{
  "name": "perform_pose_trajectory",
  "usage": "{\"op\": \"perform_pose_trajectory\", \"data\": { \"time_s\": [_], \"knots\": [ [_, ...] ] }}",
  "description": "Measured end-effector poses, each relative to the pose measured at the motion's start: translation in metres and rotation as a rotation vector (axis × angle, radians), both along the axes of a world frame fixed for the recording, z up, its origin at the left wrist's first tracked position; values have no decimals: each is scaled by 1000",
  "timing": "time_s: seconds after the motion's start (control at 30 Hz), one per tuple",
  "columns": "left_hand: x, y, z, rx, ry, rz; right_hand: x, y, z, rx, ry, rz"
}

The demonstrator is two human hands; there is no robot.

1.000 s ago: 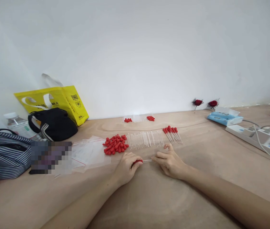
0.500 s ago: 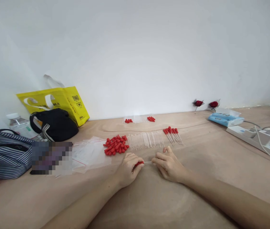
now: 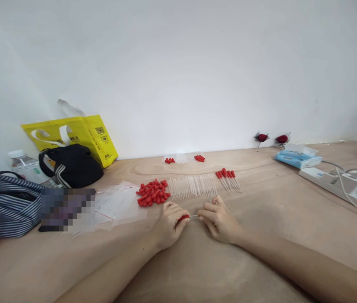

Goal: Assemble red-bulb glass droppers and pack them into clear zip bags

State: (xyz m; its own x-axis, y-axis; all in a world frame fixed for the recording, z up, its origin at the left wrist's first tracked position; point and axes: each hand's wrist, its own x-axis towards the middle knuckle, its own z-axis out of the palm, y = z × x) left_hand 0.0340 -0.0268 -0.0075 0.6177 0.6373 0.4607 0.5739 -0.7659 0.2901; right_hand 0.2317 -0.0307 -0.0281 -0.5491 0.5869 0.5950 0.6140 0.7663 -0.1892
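Note:
My left hand (image 3: 170, 224) is closed around a red rubber dropper bulb (image 3: 183, 217), low in the middle of the view. A thin clear dropper tube (image 3: 194, 217) runs from the bulb's mouth to my right hand (image 3: 218, 222), whose fingers pinch its other end. How deep the tube sits in the bulb is hidden. Just beyond my left hand lies a heap of red bulbs (image 3: 153, 193). Several loose tubes (image 3: 194, 187) are lined up beside it. To their right rest several droppers with red bulbs fitted (image 3: 228, 180).
Clear zip bags (image 3: 118, 206) lie left of the heap; small bags with red bulbs (image 3: 199, 158) lie by the wall. A yellow bag (image 3: 99, 143), black bag (image 3: 77, 164) and striped bag (image 3: 11, 206) stand left. Tissues (image 3: 298, 158) and a power strip (image 3: 326, 181) lie right.
My right hand has moved slightly left, closer to my left hand, and less of the tube shows between them. My left hand keeps its hold on the bulb.

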Motion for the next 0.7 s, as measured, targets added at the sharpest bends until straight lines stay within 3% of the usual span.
{"op": "perform_pose_trajectory", "data": {
  "time_s": [0.23, 0.43, 0.5, 0.7],
  "knots": [
    [0, 1, -1, -17, 5, -15, -1, 0, 5, -66, -38, -1],
    [-6, 7, 4, -33, 14, 122, 10, 8, 11, -19, -26, -77],
    [-13, 9, 3, -9, 25, 150, 21, 18, 10, 5, 27, -231],
    [-26, 17, -9, -46, 3, 128, 58, 59, 6, -21, 127, -889]
  ]
}}
